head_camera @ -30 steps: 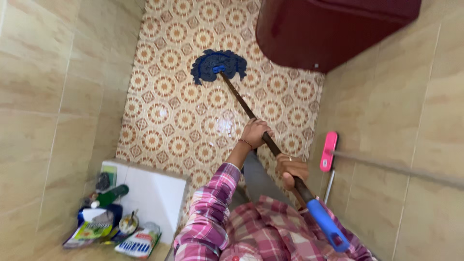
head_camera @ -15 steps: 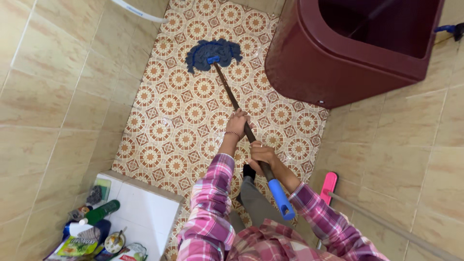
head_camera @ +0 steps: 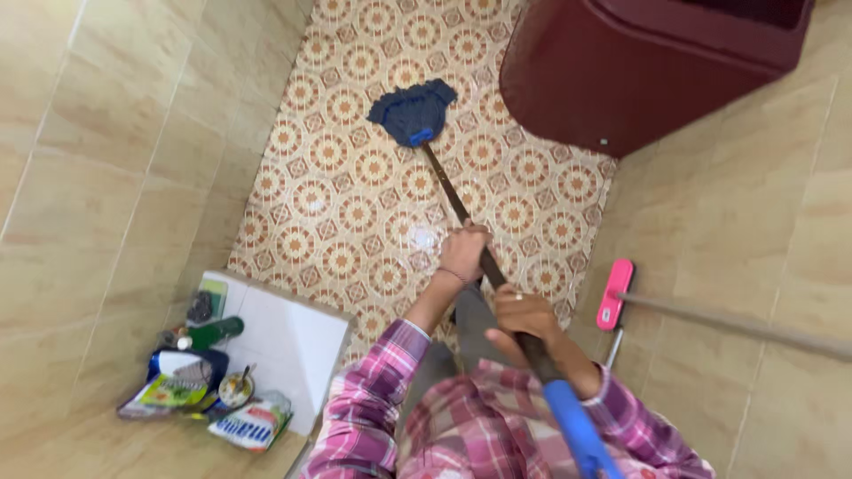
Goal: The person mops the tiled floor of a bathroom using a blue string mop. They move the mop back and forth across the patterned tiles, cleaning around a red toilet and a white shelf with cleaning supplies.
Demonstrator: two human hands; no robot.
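Patterned floor (head_camera: 355, 213) — bin (head_camera: 621, 71) cropped.

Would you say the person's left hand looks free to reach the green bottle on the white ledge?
Probably not as things stand: the left hand is wrapped around the mop handle, while the green bottle lies apart, low at the left. No obstacle shows between them.

the person is wearing a long-sleeved pink, white and dark plaid cotton shirt (head_camera: 497, 426) and grey trousers (head_camera: 470, 324). a thin beaded bracelet (head_camera: 451, 274) is circling the left wrist, and a slim ring (head_camera: 508, 298) is showing on a right finger.
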